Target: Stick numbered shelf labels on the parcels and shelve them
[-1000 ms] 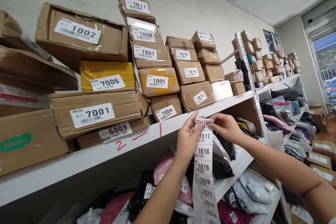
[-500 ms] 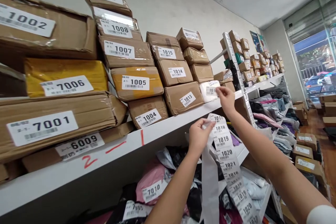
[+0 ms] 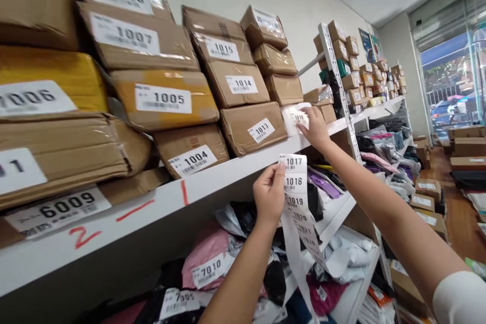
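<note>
My left hand (image 3: pixel 270 192) pinches the top of a long strip of numbered barcode labels (image 3: pixel 294 180). The strip hangs down below the shelf edge, with 1017 uppermost, and its pale backing trails beside it. Up at the shelf, my right hand (image 3: pixel 317 124) has its thumb and fingers at a single label marked 1016 (image 3: pixel 299 117). That label lies against the front of a small white parcel (image 3: pixel 289 120). Fingertips cover the label's right edge, so I cannot tell how much of it is stuck down. Left of the white parcel sits a brown box labelled 1013 (image 3: pixel 243 134).
Labelled cartons, such as the 1005 box (image 3: pixel 201 98), stand stacked on the white shelf (image 3: pixel 224 167). Below are bagged parcels, among them a pink one (image 3: pixel 207 250). A perforated upright (image 3: pixel 339 86) rises right of my right hand. More boxes (image 3: pixel 427 202) lie on the floor.
My right hand has brought the 1016 label against the white parcel. My left hand has drawn the label strip left, and the view has moved closer to the shelf.
</note>
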A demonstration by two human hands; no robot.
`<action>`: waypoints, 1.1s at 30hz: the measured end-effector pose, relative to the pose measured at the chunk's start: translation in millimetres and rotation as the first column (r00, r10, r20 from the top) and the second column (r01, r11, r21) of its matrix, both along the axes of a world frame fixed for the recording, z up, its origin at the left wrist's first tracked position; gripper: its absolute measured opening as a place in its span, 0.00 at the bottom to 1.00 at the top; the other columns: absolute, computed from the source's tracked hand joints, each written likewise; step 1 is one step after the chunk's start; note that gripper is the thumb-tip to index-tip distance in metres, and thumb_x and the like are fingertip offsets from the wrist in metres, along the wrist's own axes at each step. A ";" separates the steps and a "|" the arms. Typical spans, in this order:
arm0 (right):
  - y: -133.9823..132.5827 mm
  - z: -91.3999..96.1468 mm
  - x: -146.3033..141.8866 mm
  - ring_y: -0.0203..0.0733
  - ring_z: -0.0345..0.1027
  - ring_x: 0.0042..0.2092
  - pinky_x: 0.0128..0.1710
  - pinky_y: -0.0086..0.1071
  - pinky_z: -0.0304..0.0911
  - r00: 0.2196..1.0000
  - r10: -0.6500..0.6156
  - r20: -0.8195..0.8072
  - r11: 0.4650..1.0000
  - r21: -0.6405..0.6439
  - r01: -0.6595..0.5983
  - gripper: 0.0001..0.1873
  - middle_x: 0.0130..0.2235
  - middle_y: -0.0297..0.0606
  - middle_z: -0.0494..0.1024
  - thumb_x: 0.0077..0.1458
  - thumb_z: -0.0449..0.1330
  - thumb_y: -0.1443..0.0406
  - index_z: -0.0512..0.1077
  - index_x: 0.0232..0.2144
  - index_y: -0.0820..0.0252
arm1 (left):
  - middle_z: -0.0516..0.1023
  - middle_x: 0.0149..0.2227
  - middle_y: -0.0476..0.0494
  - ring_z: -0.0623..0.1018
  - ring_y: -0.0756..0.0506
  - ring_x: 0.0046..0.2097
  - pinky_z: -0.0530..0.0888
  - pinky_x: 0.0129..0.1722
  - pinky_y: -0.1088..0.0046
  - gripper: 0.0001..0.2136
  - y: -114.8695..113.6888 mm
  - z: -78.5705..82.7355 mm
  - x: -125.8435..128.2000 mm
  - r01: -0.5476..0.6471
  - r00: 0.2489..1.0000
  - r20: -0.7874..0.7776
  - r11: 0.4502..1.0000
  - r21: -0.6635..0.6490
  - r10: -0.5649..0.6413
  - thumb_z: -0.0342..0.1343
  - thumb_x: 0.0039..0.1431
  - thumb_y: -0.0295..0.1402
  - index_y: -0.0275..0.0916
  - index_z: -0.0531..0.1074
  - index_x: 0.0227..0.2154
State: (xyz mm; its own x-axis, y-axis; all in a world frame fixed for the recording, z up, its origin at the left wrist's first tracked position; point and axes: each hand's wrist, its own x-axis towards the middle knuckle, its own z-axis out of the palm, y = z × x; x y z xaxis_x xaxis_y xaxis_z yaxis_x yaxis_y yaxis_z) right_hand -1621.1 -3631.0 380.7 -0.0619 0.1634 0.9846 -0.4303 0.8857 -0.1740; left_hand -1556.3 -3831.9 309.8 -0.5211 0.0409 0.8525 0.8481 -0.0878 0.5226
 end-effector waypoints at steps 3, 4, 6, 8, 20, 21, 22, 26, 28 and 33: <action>18.6 -2.4 0.5 0.49 0.67 0.53 0.58 0.43 0.64 0.996 0.022 0.089 0.983 0.181 -0.038 0.12 0.50 0.47 0.74 0.57 0.61 0.70 0.71 0.45 0.58 | 0.71 0.20 0.53 0.66 0.52 0.25 0.66 0.26 0.77 0.11 -3.1 -1.9 0.6 -0.021 1.000 -0.014 0.994 0.105 0.023 0.61 0.47 0.41 0.39 0.75 0.19; 24.7 -5.2 3.0 0.49 0.67 0.54 0.58 0.43 0.64 0.997 0.017 0.079 0.982 0.186 -0.032 0.12 0.50 0.47 0.74 0.58 0.62 0.68 0.71 0.46 0.58 | 0.71 0.20 0.53 0.66 0.52 0.25 0.66 0.27 0.77 0.10 -4.7 -3.8 0.9 -0.028 0.999 -0.021 0.989 0.143 0.031 0.61 0.47 0.40 0.39 0.75 0.19; 31.8 -16.0 13.9 0.47 0.67 0.54 0.55 0.41 0.66 0.998 0.036 0.060 0.988 0.149 -0.045 0.12 0.52 0.46 0.73 0.63 0.59 0.62 0.69 0.48 0.57 | 0.72 0.21 0.53 0.67 0.53 0.26 0.67 0.27 0.78 0.09 -8.3 -10.2 2.2 -0.038 0.998 -0.039 0.974 0.223 0.047 0.63 0.46 0.39 0.39 0.76 0.20; 27.7 -34.0 34.2 0.43 0.68 0.52 0.50 0.37 0.68 0.983 0.126 0.131 0.983 0.116 -0.142 0.16 0.51 0.43 0.73 0.66 0.56 0.54 0.68 0.49 0.57 | 0.73 0.21 0.53 0.67 0.53 0.26 0.67 0.26 0.78 0.08 -11.3 -20.4 6.0 -0.051 0.996 -0.061 0.961 0.271 0.071 0.64 0.46 0.38 0.39 0.78 0.21; -32.0 -149.8 123.6 0.32 0.67 0.33 0.34 0.28 0.68 0.431 0.774 0.464 0.608 -0.352 -0.712 0.14 0.33 0.33 0.74 0.56 0.67 0.57 0.73 0.36 0.62 | 0.83 0.30 0.51 0.78 0.51 0.29 0.74 0.29 0.78 0.08 -0.9 -104.2 25.6 -0.211 0.972 0.102 0.977 -0.001 0.210 0.62 0.54 0.36 0.41 0.82 0.34; -34.0 -153.0 121.4 0.32 0.66 0.32 0.33 0.28 0.67 0.458 0.770 0.444 0.622 -0.358 -0.697 0.14 0.32 0.33 0.74 0.55 0.67 0.58 0.73 0.36 0.62 | 0.83 0.30 0.50 0.78 0.51 0.29 0.75 0.28 0.78 0.10 -1.0 -107.3 23.4 -0.189 0.966 0.180 0.982 0.019 0.183 0.63 0.52 0.37 0.41 0.82 0.36; -36.9 -155.9 118.9 0.32 0.66 0.31 0.31 0.28 0.67 0.483 0.764 0.428 0.635 -0.365 -0.681 0.13 0.31 0.32 0.74 0.54 0.68 0.59 0.74 0.36 0.62 | 0.83 0.30 0.50 0.79 0.50 0.28 0.76 0.27 0.78 0.11 -1.7 -109.6 20.4 -0.159 0.957 0.250 0.986 0.038 0.145 0.64 0.50 0.38 0.41 0.82 0.36; -53.2 -162.2 104.2 0.35 0.67 0.29 0.27 0.29 0.64 0.571 0.743 0.348 0.669 -0.408 -0.622 0.12 0.28 0.32 0.74 0.54 0.67 0.58 0.75 0.35 0.59 | 0.80 0.23 0.49 0.78 0.49 0.24 0.75 0.22 0.78 0.11 -5.5 -109.6 0.0 -0.025 0.939 0.343 0.996 0.087 -0.007 0.64 0.48 0.43 0.39 0.77 0.26; -59.7 -159.3 95.8 0.38 0.69 0.31 0.27 0.30 0.65 0.645 0.707 0.291 0.703 -0.389 -0.595 0.10 0.29 0.35 0.77 0.55 0.66 0.57 0.76 0.33 0.58 | 0.77 0.20 0.50 0.75 0.50 0.21 0.72 0.20 0.79 0.13 -5.8 -105.0 -10.3 -0.012 0.947 0.319 0.995 0.100 -0.021 0.64 0.48 0.45 0.39 0.73 0.23; -66.3 -135.0 82.9 0.40 0.73 0.34 0.32 0.33 0.69 0.763 0.617 0.193 0.780 -0.279 -0.560 0.06 0.32 0.38 0.80 0.55 0.64 0.60 0.77 0.29 0.56 | 0.73 0.18 0.54 0.72 0.52 0.20 0.70 0.19 0.80 0.17 2.2 -90.9 -21.6 0.003 0.957 0.286 0.983 0.183 -0.056 0.66 0.46 0.46 0.40 0.66 0.20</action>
